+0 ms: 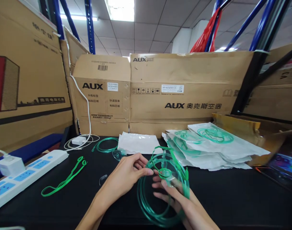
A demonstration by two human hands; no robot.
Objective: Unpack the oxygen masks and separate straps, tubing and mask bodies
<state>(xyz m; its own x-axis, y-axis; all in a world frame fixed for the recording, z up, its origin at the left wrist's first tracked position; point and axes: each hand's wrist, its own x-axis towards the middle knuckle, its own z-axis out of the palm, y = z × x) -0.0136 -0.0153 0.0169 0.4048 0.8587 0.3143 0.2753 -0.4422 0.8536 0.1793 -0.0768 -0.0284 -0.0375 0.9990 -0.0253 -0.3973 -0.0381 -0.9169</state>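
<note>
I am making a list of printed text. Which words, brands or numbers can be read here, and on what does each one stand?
"AUX" on the left cardboard box, large black print.
"AUX" small, on the top flap of the middle cardboard box.
"AUX 奥克斯空调" on the front of that middle box.
White stickers and the small Chinese lines on both boxes: too small to read.
Print on the far left carton: blurred.

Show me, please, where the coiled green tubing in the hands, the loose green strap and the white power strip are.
coiled green tubing [146, 204], head view, lower left arc of the coil.
loose green strap [64, 180], head view, middle of its length.
white power strip [28, 174], head view, top face with the sockets.
</note>
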